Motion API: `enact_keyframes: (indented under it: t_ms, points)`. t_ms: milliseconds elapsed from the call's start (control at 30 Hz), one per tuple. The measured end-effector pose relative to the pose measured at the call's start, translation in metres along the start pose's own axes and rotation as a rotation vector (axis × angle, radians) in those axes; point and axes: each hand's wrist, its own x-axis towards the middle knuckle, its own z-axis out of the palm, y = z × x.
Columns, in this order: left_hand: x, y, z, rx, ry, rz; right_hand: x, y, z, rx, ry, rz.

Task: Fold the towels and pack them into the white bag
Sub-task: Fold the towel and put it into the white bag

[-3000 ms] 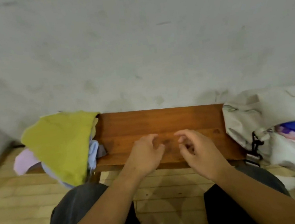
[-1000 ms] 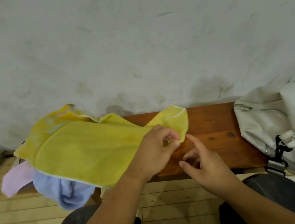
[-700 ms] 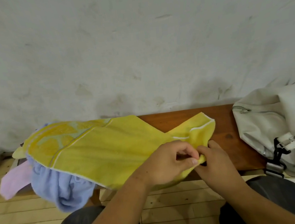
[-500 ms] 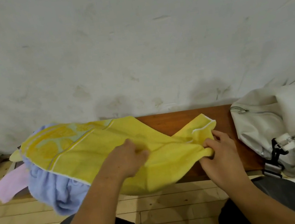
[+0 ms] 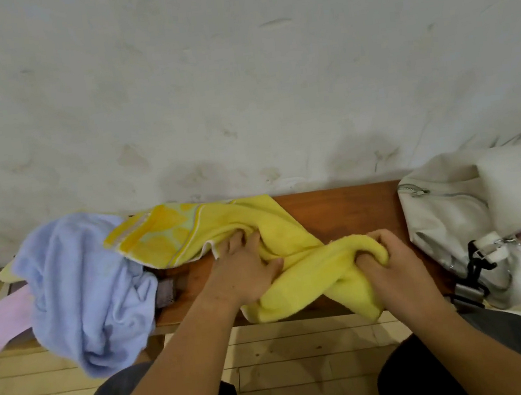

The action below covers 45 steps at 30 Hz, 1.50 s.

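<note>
The wooden bench (image 5: 336, 207) lies beneath both hands. The white bag (image 5: 445, 217) sits just beside the right hand (image 5: 388, 257), a blue towel (image 5: 76, 285) heaped beyond the left hand (image 5: 244, 265). The yellow towel (image 5: 295, 278) runs between them, its middle clutched by the left, its bunched end clenched in the right.

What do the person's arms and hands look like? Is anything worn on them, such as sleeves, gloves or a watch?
The left forearm and right forearm are bare to the picture's lower edge; no sleeve shows. The left hand and right hand carry no glove; no watch, ring or bracelet is visible.
</note>
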Motion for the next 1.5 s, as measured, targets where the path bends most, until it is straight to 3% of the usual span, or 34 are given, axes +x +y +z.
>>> enact_keyframes:
  t_ms: [133,233,333,400,500,600,700,833,1067,1167,1333,1433,1500]
  points:
    - [0.024,0.01,-0.002,-0.329,0.111,0.123,0.003,-0.007,-0.012,0.547,-0.197,0.429]
    - [0.026,0.018,-0.009,-0.371,0.238,0.141,0.003,-0.007,-0.019,0.627,-0.236,0.461]
    - [0.001,0.037,-0.026,-0.436,0.348,0.268,0.004,-0.008,-0.025,0.74,-0.241,0.44]
    - [-0.027,0.051,-0.036,-0.513,0.315,0.381,0.006,-0.01,-0.027,0.815,-0.272,0.462]
    - [-0.065,0.066,-0.044,-0.443,0.205,0.493,0.005,-0.014,-0.026,0.922,-0.327,0.526]
    - [-0.082,0.063,-0.034,-0.359,0.011,0.501,0.002,-0.018,-0.02,0.993,-0.413,0.533]
    - [-0.09,0.048,-0.022,-0.249,-0.076,0.482,0.001,-0.02,-0.016,1.068,-0.413,0.543]
    - [-0.09,0.031,-0.014,-0.263,-0.089,0.492,-0.002,-0.023,-0.012,1.035,-0.42,0.559]
    - [-0.069,0.03,0.013,-0.281,0.104,0.568,-0.018,-0.023,-0.016,0.951,-0.644,0.506]
    - [-0.055,0.03,0.016,-0.288,0.227,0.517,-0.023,-0.02,-0.02,0.925,-0.717,0.461]
    - [-0.04,0.027,-0.002,-0.23,0.448,0.311,-0.02,-0.021,-0.021,0.976,-0.589,0.437]
    - [-0.042,0.027,-0.018,-0.345,0.615,0.358,-0.014,-0.019,-0.02,0.945,-0.447,0.419]
    - [-0.049,0.027,-0.029,-0.423,0.639,0.399,-0.009,-0.013,-0.02,0.878,-0.361,0.411]
